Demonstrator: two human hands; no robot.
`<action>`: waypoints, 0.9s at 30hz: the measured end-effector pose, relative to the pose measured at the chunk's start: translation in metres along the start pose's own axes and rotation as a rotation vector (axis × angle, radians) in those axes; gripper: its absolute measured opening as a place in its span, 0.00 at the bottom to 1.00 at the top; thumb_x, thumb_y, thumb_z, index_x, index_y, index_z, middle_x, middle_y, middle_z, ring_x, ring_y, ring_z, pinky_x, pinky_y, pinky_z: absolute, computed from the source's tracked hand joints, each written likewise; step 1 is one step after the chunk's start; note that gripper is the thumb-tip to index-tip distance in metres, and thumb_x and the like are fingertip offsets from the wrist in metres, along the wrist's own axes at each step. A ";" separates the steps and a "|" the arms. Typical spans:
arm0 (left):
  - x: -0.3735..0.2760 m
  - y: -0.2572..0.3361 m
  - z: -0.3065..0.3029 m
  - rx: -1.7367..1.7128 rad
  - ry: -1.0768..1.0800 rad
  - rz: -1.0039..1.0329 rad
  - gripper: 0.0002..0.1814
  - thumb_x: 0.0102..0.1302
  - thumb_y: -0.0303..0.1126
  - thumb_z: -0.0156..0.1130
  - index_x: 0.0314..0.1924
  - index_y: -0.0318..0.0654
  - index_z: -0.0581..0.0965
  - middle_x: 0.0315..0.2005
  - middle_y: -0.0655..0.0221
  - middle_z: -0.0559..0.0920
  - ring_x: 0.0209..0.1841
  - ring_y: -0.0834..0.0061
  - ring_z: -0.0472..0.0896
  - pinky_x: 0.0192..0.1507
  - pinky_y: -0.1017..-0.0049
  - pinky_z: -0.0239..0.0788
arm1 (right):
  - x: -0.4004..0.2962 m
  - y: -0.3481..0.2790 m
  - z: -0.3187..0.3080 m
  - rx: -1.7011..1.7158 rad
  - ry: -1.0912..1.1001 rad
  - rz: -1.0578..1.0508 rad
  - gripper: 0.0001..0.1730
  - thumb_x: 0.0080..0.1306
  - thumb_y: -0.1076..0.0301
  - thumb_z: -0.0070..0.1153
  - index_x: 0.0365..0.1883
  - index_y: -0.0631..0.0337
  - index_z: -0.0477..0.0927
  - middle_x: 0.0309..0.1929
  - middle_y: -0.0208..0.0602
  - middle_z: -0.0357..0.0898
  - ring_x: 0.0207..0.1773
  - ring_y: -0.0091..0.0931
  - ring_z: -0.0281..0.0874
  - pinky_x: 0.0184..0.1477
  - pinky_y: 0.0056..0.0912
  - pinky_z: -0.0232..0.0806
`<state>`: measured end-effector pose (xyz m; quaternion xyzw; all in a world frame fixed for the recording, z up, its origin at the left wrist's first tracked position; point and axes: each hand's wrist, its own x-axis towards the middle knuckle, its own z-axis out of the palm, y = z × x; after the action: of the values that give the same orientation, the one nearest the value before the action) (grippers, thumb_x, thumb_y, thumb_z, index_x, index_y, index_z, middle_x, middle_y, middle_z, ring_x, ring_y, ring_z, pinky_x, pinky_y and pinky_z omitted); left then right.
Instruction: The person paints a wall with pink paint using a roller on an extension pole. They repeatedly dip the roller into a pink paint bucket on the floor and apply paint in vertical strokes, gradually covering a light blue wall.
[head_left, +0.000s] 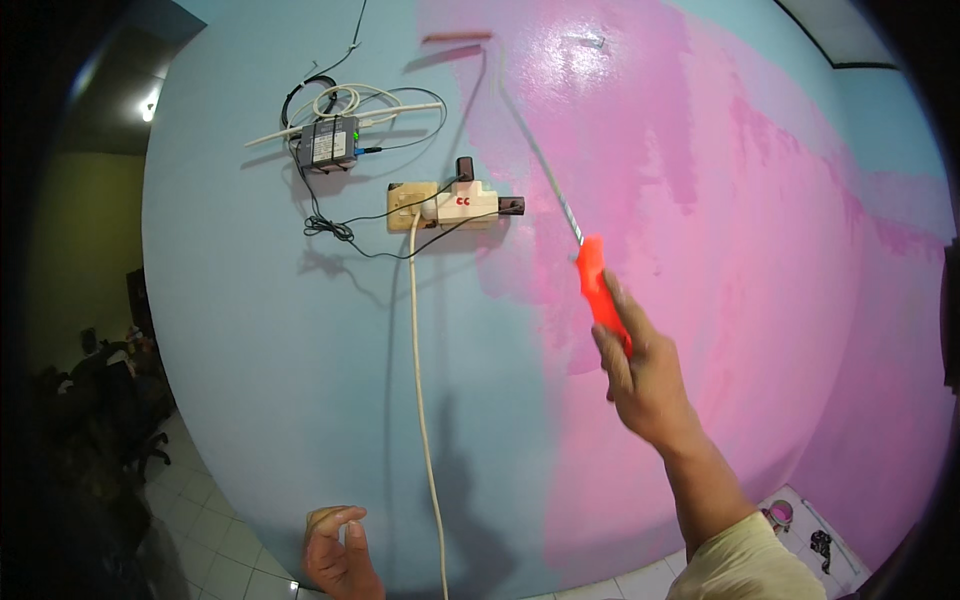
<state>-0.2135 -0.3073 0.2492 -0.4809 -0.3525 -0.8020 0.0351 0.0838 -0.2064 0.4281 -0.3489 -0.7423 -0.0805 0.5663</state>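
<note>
My right hand (652, 375) grips the orange plastic handle (600, 292) of a paint roller. Its thin metal rod (536, 146) runs up and left to a narrow roller head (457, 36), which is high on the wall at the border between pink paint (622, 150) and light blue paint (285, 322). A shadow shows just below the roller head; whether it touches the wall I cannot tell. Low in the picture, my left hand (337, 551) holds nothing. Its fingers curl loosely, with a small gap to the thumb.
A grey router (328, 142) with coiled cables hangs on the wall. Below it, a wall socket (411, 196) carries a white multi-plug adapter (469, 206) with black plugs. A white cord (421, 390) drops from there. An open pink paint can (781, 513) stands on the tiled floor at right.
</note>
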 end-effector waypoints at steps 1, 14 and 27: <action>-0.002 -0.001 -0.001 -0.002 0.009 -0.005 0.06 0.72 0.24 0.58 0.42 0.33 0.82 0.37 0.63 0.83 0.41 0.73 0.80 0.50 0.71 0.70 | 0.011 -0.001 0.001 0.025 0.042 -0.019 0.34 0.77 0.68 0.52 0.79 0.59 0.59 0.36 0.63 0.82 0.39 0.55 0.82 0.44 0.53 0.72; -0.009 -0.005 0.005 -0.042 -0.029 -0.063 0.06 0.74 0.26 0.60 0.43 0.32 0.82 0.38 0.63 0.83 0.42 0.74 0.80 0.50 0.71 0.70 | 0.150 0.004 0.030 -0.356 0.119 -0.030 0.37 0.73 0.68 0.48 0.80 0.59 0.55 0.35 0.59 0.83 0.40 0.55 0.81 0.44 0.59 0.70; -0.003 -0.003 -0.003 -0.018 -0.051 -0.107 0.06 0.74 0.27 0.61 0.41 0.31 0.82 0.37 0.64 0.83 0.43 0.74 0.80 0.51 0.71 0.71 | -0.100 0.078 0.033 -0.331 -0.073 -0.055 0.46 0.70 0.74 0.59 0.82 0.54 0.51 0.33 0.51 0.78 0.30 0.46 0.77 0.31 0.50 0.69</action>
<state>-0.2156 -0.3079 0.2439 -0.4821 -0.3714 -0.7932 -0.0211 0.1165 -0.1743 0.3058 -0.4196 -0.7483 -0.2044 0.4714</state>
